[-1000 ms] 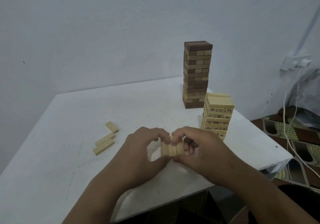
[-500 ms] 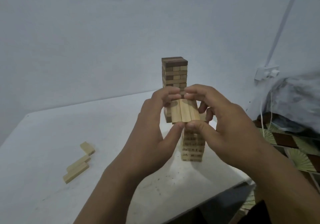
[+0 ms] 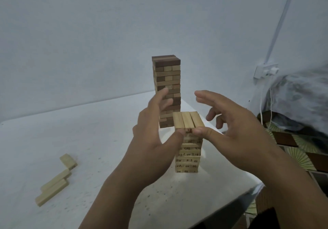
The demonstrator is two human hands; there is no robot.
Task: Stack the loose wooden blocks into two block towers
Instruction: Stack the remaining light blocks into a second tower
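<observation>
On a white scuffed surface (image 3: 88, 140) set against a plain pale wall (image 3: 88, 33), two block towers stand near the far right corner. Tall tower (image 3: 166, 79) at the back, mixed dark and light blocks, upright. Pale tower (image 3: 189, 156) nearer the camera, shorter, printed numbers on the block sides, digits too blurred to read. Its top layer of three blocks (image 3: 187, 120) lies side by side, ends toward the camera. Three loose blocks (image 3: 55, 181) lie flat on the left part of the surface, well apart from both towers: one short-looking piece at an angle, two longer ones side by side below it. Wall socket (image 3: 266, 70) on the right with a white cable (image 3: 262, 108) hanging down; grey crumpled fabric (image 3: 298, 101) and a patterned floor (image 3: 298, 150) past the surface edge.

Left hand (image 3: 152, 143) raised beside the pale tower's left side, fingers straight and pointing up in front of the tall tower, thumb tip touching the near end of the top layer. Right hand (image 3: 236, 131) on the tower's right side, fingers spread and loosely extended above the top, thumb tip pressed at the near end of the same layer. Both grips wide, nothing held; thumbs probably in contact only, motion blur makes it hard to be sure.
</observation>
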